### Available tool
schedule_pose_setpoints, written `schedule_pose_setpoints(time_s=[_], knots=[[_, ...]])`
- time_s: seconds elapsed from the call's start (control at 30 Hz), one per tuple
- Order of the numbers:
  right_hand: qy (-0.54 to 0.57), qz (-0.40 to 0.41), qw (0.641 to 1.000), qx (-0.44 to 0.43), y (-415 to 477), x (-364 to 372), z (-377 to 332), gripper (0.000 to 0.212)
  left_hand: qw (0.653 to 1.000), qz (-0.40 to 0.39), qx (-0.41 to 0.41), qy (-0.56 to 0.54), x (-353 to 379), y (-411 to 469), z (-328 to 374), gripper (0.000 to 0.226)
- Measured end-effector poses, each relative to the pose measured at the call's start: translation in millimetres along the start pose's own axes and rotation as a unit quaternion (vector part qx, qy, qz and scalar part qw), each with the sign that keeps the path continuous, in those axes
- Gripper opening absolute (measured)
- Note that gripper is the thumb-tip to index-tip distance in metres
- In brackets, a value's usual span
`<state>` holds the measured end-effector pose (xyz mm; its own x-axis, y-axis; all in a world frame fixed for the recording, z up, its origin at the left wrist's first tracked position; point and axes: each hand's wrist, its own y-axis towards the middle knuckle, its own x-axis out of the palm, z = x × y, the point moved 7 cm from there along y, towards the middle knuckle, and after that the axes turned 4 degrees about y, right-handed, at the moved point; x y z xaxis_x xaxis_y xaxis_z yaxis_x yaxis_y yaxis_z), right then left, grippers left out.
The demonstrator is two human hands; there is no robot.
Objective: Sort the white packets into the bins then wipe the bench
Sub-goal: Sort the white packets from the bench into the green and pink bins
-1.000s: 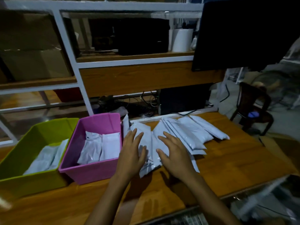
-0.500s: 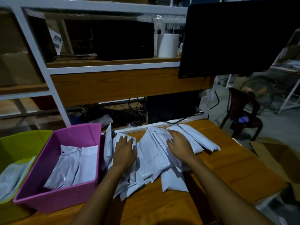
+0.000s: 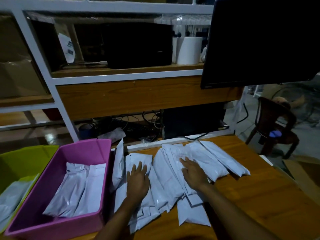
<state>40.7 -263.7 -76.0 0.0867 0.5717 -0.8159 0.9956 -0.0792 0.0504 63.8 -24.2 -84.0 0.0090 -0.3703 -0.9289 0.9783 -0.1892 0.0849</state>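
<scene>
- Looking down on the wooden table [image 3: 251, 196], we see the white packets [image 3: 166, 181] spread in an overlapping heap across its middle, to the right of the two bins.
- We find the left hand [image 3: 137, 183] lying palm-down on the left part of the heap. Its fingers [image 3: 140, 166] are straight and slightly apart, pressing flat on a packet and gripping nothing.
- We find the right hand [image 3: 194, 175] palm-down on the right part of the heap. Its fingers are also stretched out and a little spread, resting on the packets without curling round any.
- We note one leaning packet [image 3: 119, 160] standing nearly upright, touching the right wall of the pink bin [image 3: 57, 226].
- Inside the pink bin we count at least two sorted packets [image 3: 78, 189] lying side by side on its floor.
- We see the green bin [image 3: 20, 158] just left of the pink one, touching it, with a pale packet [image 3: 10, 200] inside. The frame edge cuts it off, so we cannot tell how many it holds.
- Behind the table we see a white-framed shelf [image 3: 128, 70] carrying a black box [image 3: 138, 45] and a white roll [image 3: 188, 50], with cables [image 3: 138, 125] tangled below.
- We see a dark monitor [image 3: 263, 40] at upper right, and a brown chair [image 3: 275, 125] on the floor beyond the table's right end.
</scene>
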Motion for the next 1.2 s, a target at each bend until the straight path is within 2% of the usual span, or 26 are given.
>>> schedule_pose_setpoints(time_s=[0.1,0.23,0.4,0.63,0.9,1.2], knots=[[-0.003,0.018,1.000,-0.013,0,-6,-8,0.045,0.999,0.018,0.010,-0.038,-3,0,6,0.048],[0.010,0.084,0.996,-0.022,-10,-33,-23,0.044,0.993,0.070,0.052,-0.083,-23,-2,22,0.050],[0.023,0.188,0.980,-0.059,-32,-69,-57,0.043,0.978,0.149,0.119,-0.091,-74,-13,57,0.049],[0.075,0.276,0.950,-0.125,-101,-99,-123,0.042,0.957,0.223,0.167,-0.086,-152,-84,77,0.057],[0.154,0.279,0.935,-0.156,-193,-66,-187,0.045,0.958,0.241,0.139,-0.071,-193,-176,27,0.055],[0.191,0.226,0.936,-0.191,-225,-7,-265,0.049,0.960,0.254,0.092,-0.071,-216,-228,-45,0.057]])
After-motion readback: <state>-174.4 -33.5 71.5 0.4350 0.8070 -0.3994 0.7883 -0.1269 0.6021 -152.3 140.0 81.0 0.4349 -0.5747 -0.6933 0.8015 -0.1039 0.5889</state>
